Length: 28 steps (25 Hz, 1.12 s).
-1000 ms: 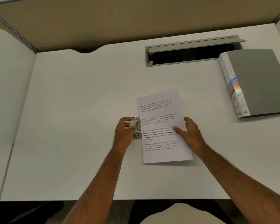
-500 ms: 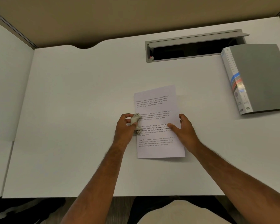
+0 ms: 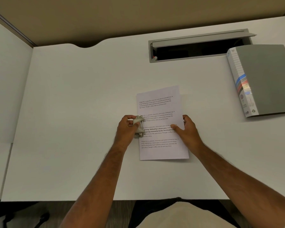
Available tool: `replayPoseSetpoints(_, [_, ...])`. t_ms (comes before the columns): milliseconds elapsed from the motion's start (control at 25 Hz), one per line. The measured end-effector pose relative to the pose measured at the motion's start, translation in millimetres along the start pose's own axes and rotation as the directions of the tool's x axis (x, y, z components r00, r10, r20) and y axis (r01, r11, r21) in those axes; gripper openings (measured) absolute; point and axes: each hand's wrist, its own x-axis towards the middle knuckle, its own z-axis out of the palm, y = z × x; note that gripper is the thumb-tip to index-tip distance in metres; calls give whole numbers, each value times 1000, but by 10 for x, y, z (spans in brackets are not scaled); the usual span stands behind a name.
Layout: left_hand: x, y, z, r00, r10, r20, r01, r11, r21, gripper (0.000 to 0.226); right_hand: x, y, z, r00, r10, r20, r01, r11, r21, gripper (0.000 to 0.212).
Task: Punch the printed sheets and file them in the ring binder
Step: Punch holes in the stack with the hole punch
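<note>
Printed sheets [image 3: 161,145] lie in a stack at the middle of the white desk [image 3: 72,112], text facing up. A small metal hole punch [image 3: 139,126] sits over the stack's left edge. My left hand [image 3: 127,129] is closed around the punch from the left. My right hand [image 3: 187,129] grips the right edge of the sheets, thumb flat on the page. The grey ring binder [image 3: 266,79] lies closed at the far right, spine toward the sheets.
An open grey cable tray [image 3: 199,46] is sunk into the desk behind the sheets. A beige partition [image 3: 138,12] walls off the back. A second desk section [image 3: 7,79] adjoins on the left. The desk's front edge runs just above my lap.
The sheets' left edge has slid further into the punch. Both hands keep their hold. The head camera has shifted slightly.
</note>
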Motion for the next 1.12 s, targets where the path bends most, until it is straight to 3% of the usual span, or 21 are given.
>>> replayPoseSetpoints(200, [261,15,14,988,102,-115,-89,989,118,17,17,-1,13,1000,15,-3,-15,1000,1,40])
replayPoseSetpoints(400, [456,59,184,943,271,-195,-174,898,404,23,29,-27,19,999,36,-8,-36,999,-2,35])
replayPoseSetpoints(720, [555,1,303,870,409,-274,-215,816,537,11,46,-41,43,999,48,-9,-49,999,-23,30])
replayPoseSetpoints(1120, [619,-95,327,829,486,-276,-255,768,588,26,55,3,79,999,35,-35,-36,999,-19,32])
